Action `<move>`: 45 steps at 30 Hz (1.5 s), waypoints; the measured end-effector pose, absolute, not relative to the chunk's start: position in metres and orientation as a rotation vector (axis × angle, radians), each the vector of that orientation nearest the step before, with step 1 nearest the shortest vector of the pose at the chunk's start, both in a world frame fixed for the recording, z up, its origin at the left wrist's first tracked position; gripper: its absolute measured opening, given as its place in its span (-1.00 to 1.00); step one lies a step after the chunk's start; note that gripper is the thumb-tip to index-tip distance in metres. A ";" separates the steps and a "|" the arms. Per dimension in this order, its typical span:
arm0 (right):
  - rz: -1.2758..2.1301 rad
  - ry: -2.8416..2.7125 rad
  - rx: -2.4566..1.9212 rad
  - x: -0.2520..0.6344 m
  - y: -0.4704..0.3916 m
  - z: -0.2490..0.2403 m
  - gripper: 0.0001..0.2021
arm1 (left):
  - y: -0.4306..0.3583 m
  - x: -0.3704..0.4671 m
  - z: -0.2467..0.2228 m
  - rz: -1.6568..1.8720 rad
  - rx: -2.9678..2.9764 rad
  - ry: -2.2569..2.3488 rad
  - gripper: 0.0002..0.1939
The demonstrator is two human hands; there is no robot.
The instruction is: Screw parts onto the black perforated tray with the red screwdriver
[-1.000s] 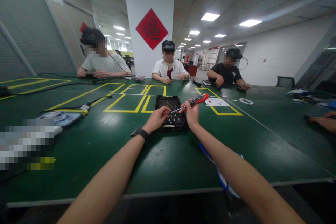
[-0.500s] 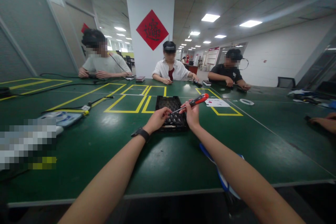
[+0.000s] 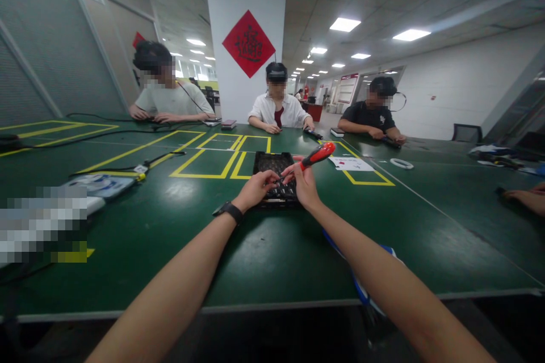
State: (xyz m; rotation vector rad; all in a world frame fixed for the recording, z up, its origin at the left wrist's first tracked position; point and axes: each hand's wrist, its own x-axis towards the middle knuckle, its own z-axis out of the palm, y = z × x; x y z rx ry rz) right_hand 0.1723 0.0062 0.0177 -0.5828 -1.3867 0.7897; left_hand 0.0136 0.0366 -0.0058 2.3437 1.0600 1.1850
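Observation:
My right hand [image 3: 305, 181] is closed round a screwdriver [image 3: 317, 154] with a red and black handle, tilted so that the handle points up and right. Its shaft is mostly hidden by my fingers. My left hand [image 3: 256, 189], with a black band at the wrist, is closed in a pinch by the screwdriver's tip end. Whatever sits in that pinch is too small to make out. Beneath both hands lies a black tray-like case [image 3: 271, 161] with small dark and shiny parts in it, partly covered by my fingers.
The green table [image 3: 264, 261] bears yellow tape outlines. A printed white sheet [image 3: 352, 164] and a white ring [image 3: 401, 164] lie to the right. Blue-and-white material [image 3: 360, 283] is under my right forearm. Cables and a flat pack [image 3: 104, 184] lie left. Several people sit around.
My right hand has come closer to my left, and its fingers now sit nearer the screwdriver's tip. The shaft, visible before, is mostly covered. The view has shifted slightly.

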 end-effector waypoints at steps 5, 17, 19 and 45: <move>0.760 -1.291 -0.595 0.173 0.009 0.015 -0.69 | 0.033 0.013 -0.001 1.131 2.370 1.020 -0.72; 0.698 -1.228 -0.778 0.183 0.023 0.007 -0.60 | 0.011 0.024 0.018 0.992 2.614 1.114 -0.49; 0.699 -1.260 -0.783 0.182 0.022 0.007 -0.61 | 0.009 0.024 0.019 0.970 2.621 1.093 -0.48; 0.708 -1.323 -0.785 0.180 0.017 0.008 -0.66 | 0.008 0.025 0.018 0.935 2.605 1.040 -0.46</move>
